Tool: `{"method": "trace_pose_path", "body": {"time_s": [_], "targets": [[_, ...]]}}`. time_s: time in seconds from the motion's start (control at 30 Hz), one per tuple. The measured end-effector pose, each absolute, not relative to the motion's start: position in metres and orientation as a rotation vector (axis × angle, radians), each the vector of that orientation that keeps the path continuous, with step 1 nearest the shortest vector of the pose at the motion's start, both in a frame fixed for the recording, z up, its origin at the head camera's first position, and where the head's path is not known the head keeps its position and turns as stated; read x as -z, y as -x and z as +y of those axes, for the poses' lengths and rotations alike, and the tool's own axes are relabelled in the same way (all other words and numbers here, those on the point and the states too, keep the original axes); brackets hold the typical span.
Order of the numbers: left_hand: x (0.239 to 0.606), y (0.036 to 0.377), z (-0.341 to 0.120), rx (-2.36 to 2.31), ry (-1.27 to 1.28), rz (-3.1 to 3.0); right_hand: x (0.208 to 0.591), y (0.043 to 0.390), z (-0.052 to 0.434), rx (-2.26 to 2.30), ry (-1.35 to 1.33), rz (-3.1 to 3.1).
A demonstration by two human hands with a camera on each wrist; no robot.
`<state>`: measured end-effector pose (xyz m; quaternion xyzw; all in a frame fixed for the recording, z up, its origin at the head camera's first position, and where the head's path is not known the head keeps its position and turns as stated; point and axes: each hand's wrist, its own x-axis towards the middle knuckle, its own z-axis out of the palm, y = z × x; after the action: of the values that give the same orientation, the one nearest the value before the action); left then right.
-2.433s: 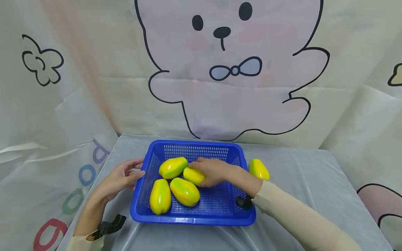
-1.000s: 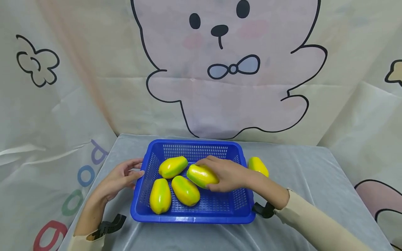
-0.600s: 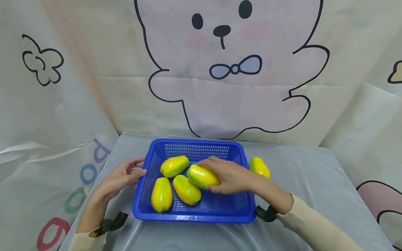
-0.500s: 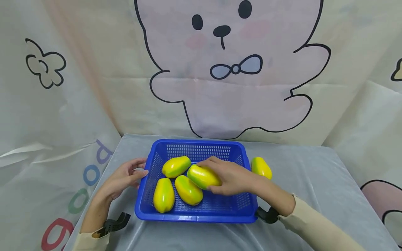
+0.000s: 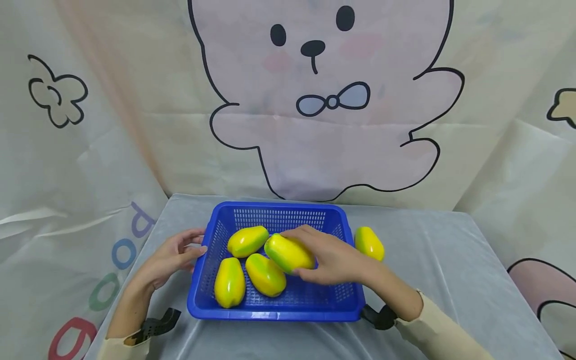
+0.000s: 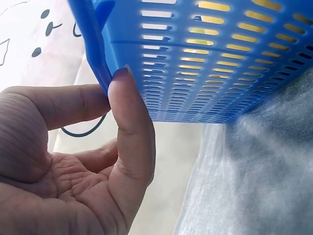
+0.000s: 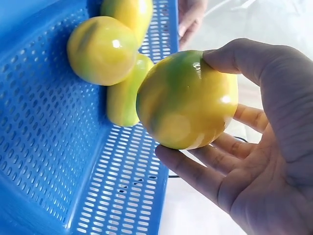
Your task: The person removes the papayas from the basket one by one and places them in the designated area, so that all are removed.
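A blue plastic basket (image 5: 279,315) stands on the table with three yellow-green papayas lying in its left half: one at the back (image 5: 248,241), one at the front left (image 5: 230,283) and one beside it (image 5: 265,275). My left hand (image 5: 173,256) pinches the basket's left rim between thumb and finger, seen close in the left wrist view. Above the basket's middle, my right hand (image 5: 326,255) grips another papaya (image 5: 288,253), thumb on one side and fingers on the other. The right wrist view shows that held papaya (image 7: 186,100) raised off the basket floor.
A further papaya (image 5: 369,243) lies on the grey cloth just outside the basket's right wall. Grey cloth (image 5: 432,260) covers the table. A printed curtain (image 5: 324,150) hangs close behind, with more fabric at both sides.
Since the earliest frame, my right hand has lifted the papaya from the basket and drawn it slightly rightward. Over the last half second it has barely shifted. My left hand keeps its hold.
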<state>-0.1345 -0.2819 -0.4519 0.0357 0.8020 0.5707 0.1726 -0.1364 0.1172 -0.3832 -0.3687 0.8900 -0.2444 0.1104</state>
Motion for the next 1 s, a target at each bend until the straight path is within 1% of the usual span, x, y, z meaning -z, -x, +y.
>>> {"method": "trace_pose_path", "body": {"time_s": [0.5, 1.0], "targets": [[0.449, 0.135, -0.285, -1.618, -0.106, 2.285, 0.379, 0.125, 0.138, 0.924, 0.975, 2.65], [0.453, 0.134, -0.281, -1.63, -0.129, 2.269, 0.396, 0.116, 0.158, 1.169, 0.844, 2.653]]}}
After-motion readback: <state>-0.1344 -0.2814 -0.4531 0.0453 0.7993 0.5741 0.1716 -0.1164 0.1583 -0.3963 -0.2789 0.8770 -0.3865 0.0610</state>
